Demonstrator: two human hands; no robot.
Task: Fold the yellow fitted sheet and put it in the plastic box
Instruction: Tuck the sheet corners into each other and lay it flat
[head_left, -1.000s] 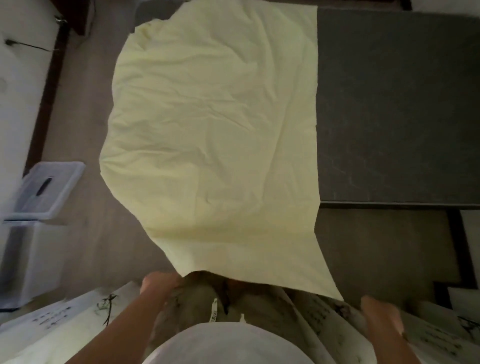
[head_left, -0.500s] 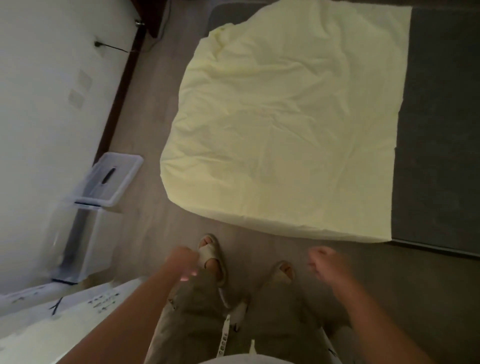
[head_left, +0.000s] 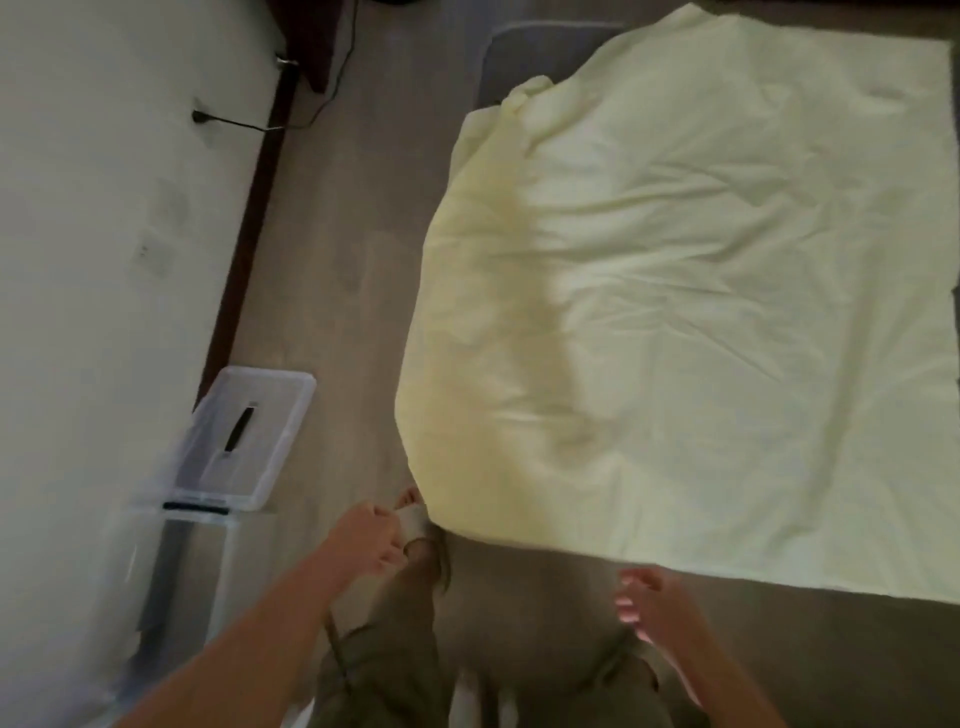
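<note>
Yellow sheet spread out on the floor

The yellow fitted sheet lies flat, partly on a dark mat. The clear plastic box stands left by the wall, its lid just behind. The left hand and right hand hold nothing.
</note>
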